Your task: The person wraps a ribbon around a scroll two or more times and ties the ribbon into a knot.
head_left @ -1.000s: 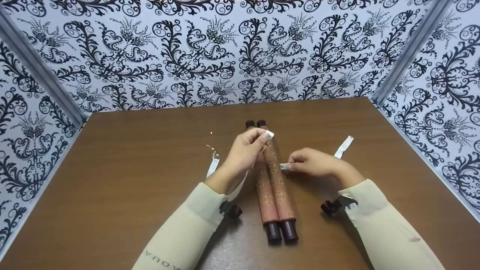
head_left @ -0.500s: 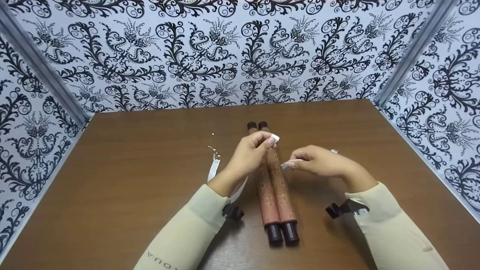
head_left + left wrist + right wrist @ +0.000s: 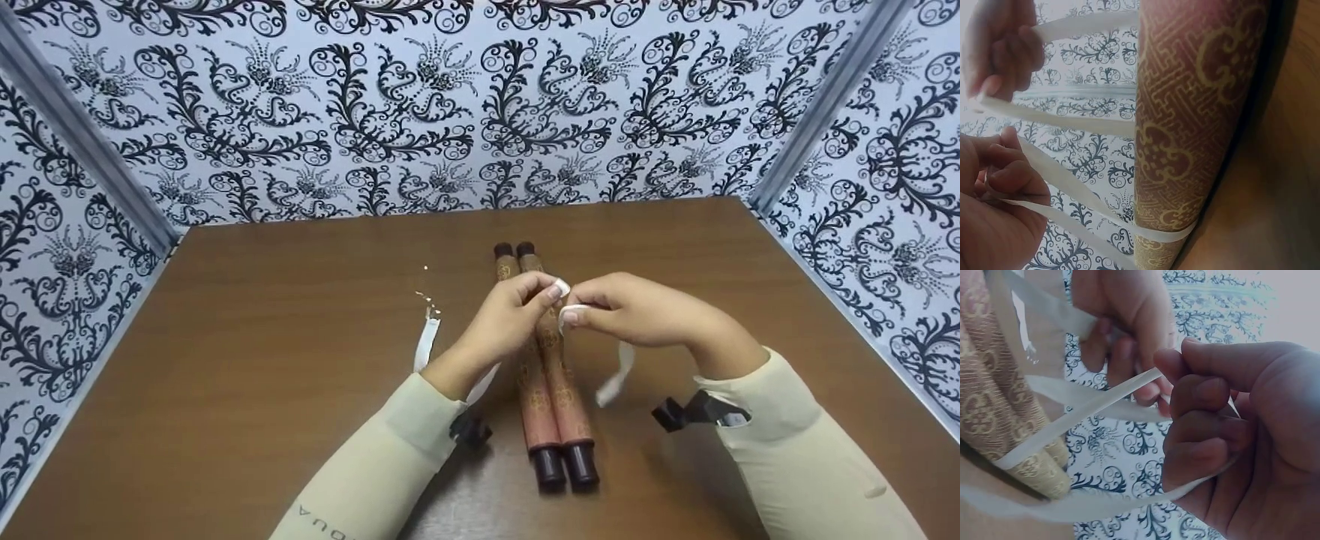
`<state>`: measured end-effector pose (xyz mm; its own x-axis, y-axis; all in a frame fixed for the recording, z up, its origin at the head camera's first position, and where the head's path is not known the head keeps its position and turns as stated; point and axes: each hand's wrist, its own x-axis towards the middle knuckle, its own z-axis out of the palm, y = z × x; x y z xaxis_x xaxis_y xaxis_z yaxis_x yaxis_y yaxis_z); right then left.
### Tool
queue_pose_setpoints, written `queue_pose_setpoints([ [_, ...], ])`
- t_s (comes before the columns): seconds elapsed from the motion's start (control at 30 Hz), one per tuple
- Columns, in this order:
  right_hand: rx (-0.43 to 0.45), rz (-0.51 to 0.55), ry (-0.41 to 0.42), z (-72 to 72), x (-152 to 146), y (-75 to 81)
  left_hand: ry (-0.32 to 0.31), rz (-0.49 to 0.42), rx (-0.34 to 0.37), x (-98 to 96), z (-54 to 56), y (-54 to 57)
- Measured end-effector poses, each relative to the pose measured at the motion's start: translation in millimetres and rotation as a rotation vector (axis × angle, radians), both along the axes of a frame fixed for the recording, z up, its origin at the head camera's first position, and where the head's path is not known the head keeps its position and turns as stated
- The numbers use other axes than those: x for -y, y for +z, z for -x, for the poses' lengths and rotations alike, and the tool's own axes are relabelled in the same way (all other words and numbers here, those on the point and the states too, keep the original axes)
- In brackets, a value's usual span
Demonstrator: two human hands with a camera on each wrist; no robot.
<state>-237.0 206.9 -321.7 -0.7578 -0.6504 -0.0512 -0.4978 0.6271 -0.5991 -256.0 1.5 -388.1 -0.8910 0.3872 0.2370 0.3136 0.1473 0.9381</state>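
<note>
White ribbon (image 3: 620, 373) pinched in left hand (image 3: 514, 315), more pinched in right hand (image 3: 645, 311) — two brocade scrolls (image 3: 541, 416) laid side by side on wooden surface (image 3: 285, 322), pretty much right below.

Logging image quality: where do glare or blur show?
Head view: mild glare on the table near the bottom edge, blurred hanging end of white ribbon; left wrist view: upper left washed out, pinkish haze on the patterned roll; right wrist view: upper right overexposed.

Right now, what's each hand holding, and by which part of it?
The left hand and the right hand each pinch white ribbon partway along, with a loose length beyond each grip.
</note>
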Motion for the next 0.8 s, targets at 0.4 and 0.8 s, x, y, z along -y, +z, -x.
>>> queue_pose_setpoints([
  [0.4,-0.122,-0.042,0.025,6.0,10,30.1,-0.045,0.024,0.018,-3.2,-4.8,-2.3],
  [0.8,-0.104,0.000,-0.146,43.5,12,34.7,-0.068,-0.056,0.104,-6.8,-5.7,-4.1],
])
